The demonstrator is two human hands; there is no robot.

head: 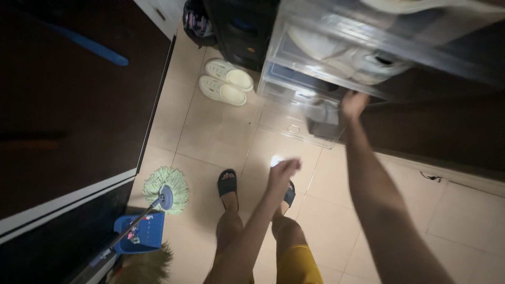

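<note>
While the view looks straight down at a beige tiled floor [221,131], a stack of clear plastic drawers [315,68] stands at upper right, pale slippers [223,81] beside it. A green mop [165,184] and blue dustpan [142,231] lie lower left. The right hand [352,104] reaches out, grip closed on a grey cloth [322,122] at the lowest drawer. The left hand [284,171] hangs over the floor, fingers loosely curled, holding nothing.

clear glossy plastic drawer [294,113], glossy floor tiles [215,131]
</note>
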